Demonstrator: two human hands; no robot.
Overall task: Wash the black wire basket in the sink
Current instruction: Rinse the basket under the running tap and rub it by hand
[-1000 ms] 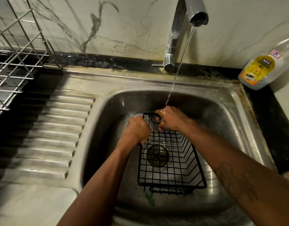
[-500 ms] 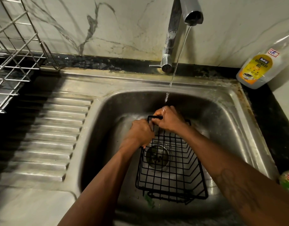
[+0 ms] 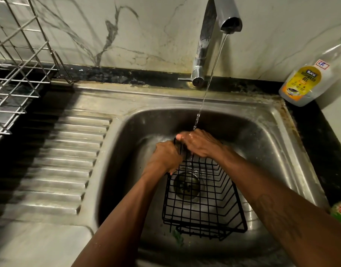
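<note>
Gripping far rim of black wire basket (image 3: 203, 206) at frame centre with curled left hand (image 3: 165, 158) and right hand (image 3: 199, 144), now closer together under faucet stream (image 3: 206, 91); mid-rinse.

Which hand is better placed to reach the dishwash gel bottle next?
The right hand, probably: the bottle sits past the sink's right rim, nearer that hand, while the left hand grips the basket.
</note>
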